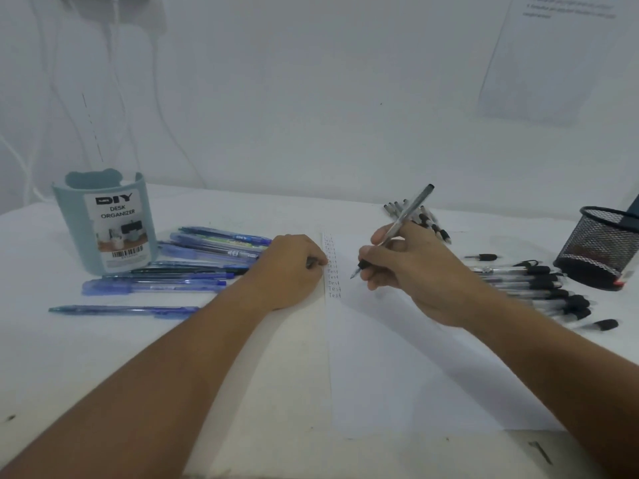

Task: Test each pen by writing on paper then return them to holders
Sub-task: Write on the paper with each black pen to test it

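My right hand [415, 271] grips a clear pen with a black grip [404, 216], tip pointing down-left just above the white paper [397, 357]. A column of small "Test" words [332, 267] runs down the paper's left edge. My left hand [287, 271] rests on that edge with curled fingers that pinch a small dark thing, seemingly a pen cap [311, 262]. Several blue pens [207, 261] lie left of it, beside a pale blue desk organizer [103, 223]. Several black-capped pens [539, 285] lie at the right, near a black mesh holder [601, 250].
More black pens [422, 216] lie in a pile behind my right hand. A loose black cap [607, 323] and another [484, 257] lie on the table at the right. A printed sheet [553, 57] hangs on the wall. White cables [114, 98] hang at the back left.
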A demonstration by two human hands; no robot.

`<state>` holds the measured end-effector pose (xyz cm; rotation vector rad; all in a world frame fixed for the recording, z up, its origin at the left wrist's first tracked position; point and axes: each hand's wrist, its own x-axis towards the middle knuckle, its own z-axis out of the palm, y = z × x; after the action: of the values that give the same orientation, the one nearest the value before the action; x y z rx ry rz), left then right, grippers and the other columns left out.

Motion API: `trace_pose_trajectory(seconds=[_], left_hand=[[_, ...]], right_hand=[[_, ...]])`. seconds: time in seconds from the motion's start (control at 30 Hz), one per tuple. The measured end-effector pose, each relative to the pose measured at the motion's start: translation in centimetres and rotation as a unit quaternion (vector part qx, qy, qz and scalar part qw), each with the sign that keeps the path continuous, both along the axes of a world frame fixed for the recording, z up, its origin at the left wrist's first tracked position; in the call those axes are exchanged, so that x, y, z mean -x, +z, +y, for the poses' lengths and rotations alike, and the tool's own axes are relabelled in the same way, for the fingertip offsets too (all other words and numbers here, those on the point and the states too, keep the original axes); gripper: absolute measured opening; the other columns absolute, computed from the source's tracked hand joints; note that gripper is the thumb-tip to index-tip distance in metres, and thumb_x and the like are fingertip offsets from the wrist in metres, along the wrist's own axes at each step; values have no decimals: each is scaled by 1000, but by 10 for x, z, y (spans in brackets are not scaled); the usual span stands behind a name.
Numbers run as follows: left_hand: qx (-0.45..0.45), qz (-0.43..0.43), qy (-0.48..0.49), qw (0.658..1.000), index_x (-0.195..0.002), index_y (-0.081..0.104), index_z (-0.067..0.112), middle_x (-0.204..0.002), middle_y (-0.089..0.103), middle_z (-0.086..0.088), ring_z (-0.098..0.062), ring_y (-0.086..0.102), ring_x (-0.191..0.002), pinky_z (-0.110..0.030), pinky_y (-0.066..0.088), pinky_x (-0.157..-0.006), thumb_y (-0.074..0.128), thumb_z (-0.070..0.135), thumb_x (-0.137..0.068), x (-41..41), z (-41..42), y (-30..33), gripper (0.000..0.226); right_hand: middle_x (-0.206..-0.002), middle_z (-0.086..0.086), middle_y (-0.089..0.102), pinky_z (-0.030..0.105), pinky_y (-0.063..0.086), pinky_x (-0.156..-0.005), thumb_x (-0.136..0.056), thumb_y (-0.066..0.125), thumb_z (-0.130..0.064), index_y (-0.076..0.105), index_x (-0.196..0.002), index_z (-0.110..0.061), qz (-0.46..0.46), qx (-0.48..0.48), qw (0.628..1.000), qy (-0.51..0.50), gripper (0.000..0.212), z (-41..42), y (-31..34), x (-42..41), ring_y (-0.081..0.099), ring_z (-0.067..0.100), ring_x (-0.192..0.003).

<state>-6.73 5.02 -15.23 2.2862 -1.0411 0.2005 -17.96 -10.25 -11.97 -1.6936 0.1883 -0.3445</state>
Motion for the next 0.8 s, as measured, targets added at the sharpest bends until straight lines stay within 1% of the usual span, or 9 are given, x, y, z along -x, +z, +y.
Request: trace_pose_trajectory(seconds=[0.07,0.17,0.23,0.37,0.53,0.7,0.8], left_hand=[[2,2,0,1000,-108,70,12,-115,65,-1,-15,56,-107,-26,43,-96,50,7,-89,0,0,0,29],[8,10,0,1000,-108,70,11,-115,64,-2,-15,56,-107,-27,43,-96,49,5,-88,2,0,1,29],[8,13,0,1000,-108,70,10,-116,64,-2,-15,56,-108,-27,43,-96,49,5,-88,3,0,1,29],[9,14,1,1000,-108,70,11,-116,64,-2,-15,56,-108,-25,43,-95,49,6,-89,3,1,1,29],[6,13,2,1000,-109,70,10,-116,65,-2,-16,57,-107,-24,44,-93,48,6,-89,4,1,2,30],[10,13,4,1000,-108,70,10,-114,66,-2,-16,58,-106,-26,44,-93,48,5,-89,4,1,2,30],[7,11,2,1000,-109,70,10,-116,66,-3,-16,57,-107,-26,44,-95,48,6,-89,4,1,2,30]], right_hand=[[-76,17,63,31,56,-64,-88,65,6,49,-98,-7,-15,-11,1000,1,23,8,-9,4,63,24,-62],[-73,19,63,37,50,-59,-87,67,5,43,-101,-11,-29,0,1000,-1,32,14,-17,7,60,30,-60],[-73,18,64,39,48,-59,-87,66,5,40,-101,-14,-23,7,1000,9,35,15,-20,7,58,32,-62],[-81,24,63,38,52,-66,-86,64,11,39,-99,-13,-19,4,999,31,36,16,-22,8,59,34,-65],[-79,22,65,37,53,-63,-84,65,12,41,-98,-13,-28,17,999,42,38,16,-23,10,60,34,-64],[-79,22,66,38,55,-66,-85,66,12,41,-98,-12,-31,14,998,47,37,17,-24,10,62,34,-65],[-78,19,68,44,56,-71,-85,66,9,40,-97,-13,-29,38,998,37,36,18,-26,9,63,34,-66]])
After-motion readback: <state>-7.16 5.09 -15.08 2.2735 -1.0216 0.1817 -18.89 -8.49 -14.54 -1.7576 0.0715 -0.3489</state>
